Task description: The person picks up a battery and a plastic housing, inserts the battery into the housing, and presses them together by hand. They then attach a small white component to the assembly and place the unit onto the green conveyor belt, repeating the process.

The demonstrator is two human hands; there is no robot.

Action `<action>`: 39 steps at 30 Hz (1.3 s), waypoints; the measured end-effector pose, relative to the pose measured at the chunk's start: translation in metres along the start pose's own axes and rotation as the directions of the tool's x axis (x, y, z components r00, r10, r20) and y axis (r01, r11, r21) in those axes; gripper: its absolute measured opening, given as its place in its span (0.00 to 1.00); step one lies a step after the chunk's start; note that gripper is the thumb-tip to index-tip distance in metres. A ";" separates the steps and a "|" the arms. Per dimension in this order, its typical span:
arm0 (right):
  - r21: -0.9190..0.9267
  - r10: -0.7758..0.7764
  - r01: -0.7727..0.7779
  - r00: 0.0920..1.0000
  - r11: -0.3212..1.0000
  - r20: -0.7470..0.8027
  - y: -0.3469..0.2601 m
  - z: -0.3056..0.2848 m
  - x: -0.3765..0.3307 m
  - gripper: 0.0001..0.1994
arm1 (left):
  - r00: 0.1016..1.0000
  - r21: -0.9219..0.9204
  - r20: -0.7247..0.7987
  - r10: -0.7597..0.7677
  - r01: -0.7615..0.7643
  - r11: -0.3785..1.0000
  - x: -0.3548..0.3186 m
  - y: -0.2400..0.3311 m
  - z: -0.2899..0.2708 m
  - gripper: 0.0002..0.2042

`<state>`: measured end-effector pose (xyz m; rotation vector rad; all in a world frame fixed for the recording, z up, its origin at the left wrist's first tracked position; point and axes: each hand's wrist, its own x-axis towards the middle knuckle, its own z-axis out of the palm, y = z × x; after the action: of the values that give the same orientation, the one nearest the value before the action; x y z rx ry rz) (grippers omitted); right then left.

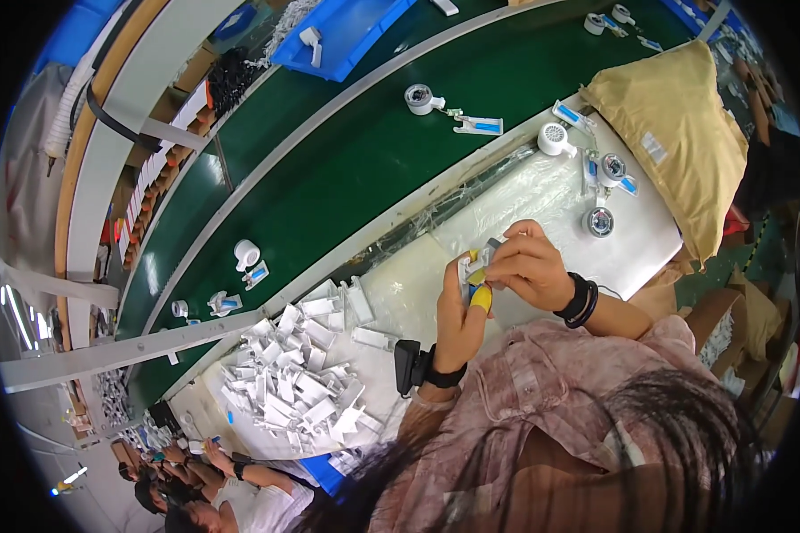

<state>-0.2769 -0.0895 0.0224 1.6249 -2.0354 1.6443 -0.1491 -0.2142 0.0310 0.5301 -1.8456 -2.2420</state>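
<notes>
In front of my chest, both hands close around a small white plastic part (471,264) with a grey piece and a bit of blue on it. My left hand (454,330) grips it from below, with yellow coverings on its thumb and a finger. From the right, my right hand (532,274) pinches at it, and its fingers hide much of the part. Further right on the table lie small fan heads (599,222) wired to white shells with blue cells (571,115). To the left of my left hand spreads a heap of white plastic shells (298,377).
A green conveyor belt (329,191) runs beyond the table, carrying a fan head with its wired shell (478,125) and others. A blue bin (351,40) stands farther off. At right sits a tan sack (676,142). A metal bar (133,345) crosses the left; people work at lower left.
</notes>
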 end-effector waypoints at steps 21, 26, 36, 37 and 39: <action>-0.054 -0.012 0.016 0.997 0.998 0.070 0.002 -0.001 0.006 0.11 | 0.997 -0.010 -0.034 0.069 -0.069 0.998 -0.003 -0.019 0.001 0.19; -0.053 -0.018 0.023 0.995 0.998 0.103 0.004 -0.003 0.006 0.11 | 0.997 0.014 -0.038 0.061 -0.060 0.998 -0.004 -0.022 -0.001 0.18; -0.052 -0.002 0.008 0.994 0.999 0.107 0.002 -0.001 0.003 0.11 | 0.997 0.113 -0.035 0.069 -0.064 0.992 -0.004 -0.023 -0.004 0.17; -0.052 0.000 0.006 0.994 0.999 0.107 0.001 0.000 0.003 0.11 | 0.997 0.112 -0.034 0.067 -0.063 0.992 -0.005 -0.024 -0.004 0.17; -0.055 0.004 0.001 0.995 0.999 0.097 0.000 0.002 0.003 0.11 | 0.992 0.158 -0.067 0.110 -0.099 0.982 -0.005 -0.025 -0.004 0.17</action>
<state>-0.2768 -0.0927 0.0235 1.7170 -2.1064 1.5248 -0.1407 -0.2107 0.0068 0.5218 -1.9716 -1.9960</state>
